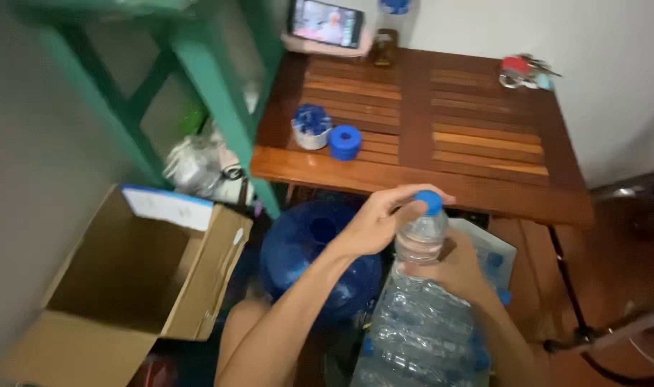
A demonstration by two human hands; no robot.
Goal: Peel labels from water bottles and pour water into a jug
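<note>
Bottle (421,287) stands nearly upright, blue cap (429,201) topmost, left hand (377,223) pinching it, right hand (457,269) clasping the neck.

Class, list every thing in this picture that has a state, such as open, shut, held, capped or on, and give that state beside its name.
Clear plastic bottle: upright, held.
Blue cap: on the bottle's neck.
Left hand: fingers on the cap.
Right hand: grip around the bottle below the neck.
Cardboard box: open.
Phone: screen lit, propped up.
Loose blue cap: off, lying on the wooden table.
Big blue jug: mouth uncapped.
</note>
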